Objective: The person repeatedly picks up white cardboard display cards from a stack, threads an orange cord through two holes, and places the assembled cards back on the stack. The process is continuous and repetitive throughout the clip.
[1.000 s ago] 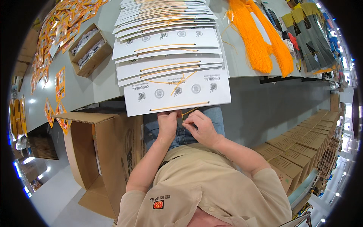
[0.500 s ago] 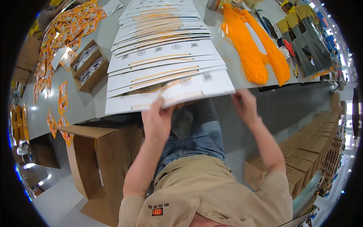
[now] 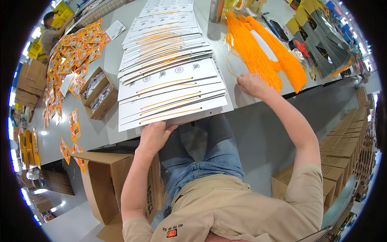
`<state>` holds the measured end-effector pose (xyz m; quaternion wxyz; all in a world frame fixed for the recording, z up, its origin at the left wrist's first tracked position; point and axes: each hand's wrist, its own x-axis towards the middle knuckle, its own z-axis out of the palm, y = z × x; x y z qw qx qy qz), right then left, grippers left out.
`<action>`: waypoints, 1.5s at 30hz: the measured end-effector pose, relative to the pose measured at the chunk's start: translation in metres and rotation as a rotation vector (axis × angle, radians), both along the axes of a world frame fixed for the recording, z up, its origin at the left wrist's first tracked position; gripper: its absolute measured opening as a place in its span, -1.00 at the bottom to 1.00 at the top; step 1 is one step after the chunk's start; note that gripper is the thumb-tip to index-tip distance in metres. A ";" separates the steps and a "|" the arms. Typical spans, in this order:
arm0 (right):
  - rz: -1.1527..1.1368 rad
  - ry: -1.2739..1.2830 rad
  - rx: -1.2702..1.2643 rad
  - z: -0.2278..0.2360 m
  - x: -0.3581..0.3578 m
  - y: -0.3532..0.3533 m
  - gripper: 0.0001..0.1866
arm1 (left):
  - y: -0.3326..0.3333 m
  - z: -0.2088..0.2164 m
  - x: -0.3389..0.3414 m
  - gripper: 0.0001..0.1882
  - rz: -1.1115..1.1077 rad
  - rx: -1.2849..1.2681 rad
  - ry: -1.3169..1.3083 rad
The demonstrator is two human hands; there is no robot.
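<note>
A long overlapping row of white cards (image 3: 171,86) runs away from me over the table, several of them with orange cords threaded through small holes. My left hand (image 3: 155,136) is closed at the near edge of the front white card, its thumb along that edge; some fingers are hidden. My right hand (image 3: 253,85) pinches the end of a thin orange cord (image 3: 229,66), just right of the cards. That cord trails up to a thick bundle of orange cords (image 3: 252,52) lying beside it.
A divided cardboard tray (image 3: 96,92) stands left of the cards, near a spread of orange packets (image 3: 86,48). Below the table's left edge is an open carton (image 3: 102,161). Grey-and-yellow sheets (image 3: 322,44) and a metal flask (image 3: 216,10) sit to the right. Cartons (image 3: 334,161) line the floor.
The front card, raised and blurred before, now lies lower against the row. My right hand has moved forward from the table edge to the cord. My left hand has shifted down and left.
</note>
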<state>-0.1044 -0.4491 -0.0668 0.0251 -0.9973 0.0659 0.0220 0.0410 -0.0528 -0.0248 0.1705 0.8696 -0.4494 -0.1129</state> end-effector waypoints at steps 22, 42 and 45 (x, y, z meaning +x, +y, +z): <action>-0.123 -0.280 1.253 0.084 0.000 0.175 -0.90 | 0.030 -0.036 -0.129 -0.79 -0.187 -0.340 0.482; 0.237 -0.001 0.872 0.034 0.033 0.289 -0.87 | 0.079 -0.099 -0.110 -0.74 0.751 -1.205 1.381; 0.225 0.030 0.864 0.036 0.036 0.291 -0.89 | 0.078 -0.099 -0.110 -0.76 0.732 -1.215 1.385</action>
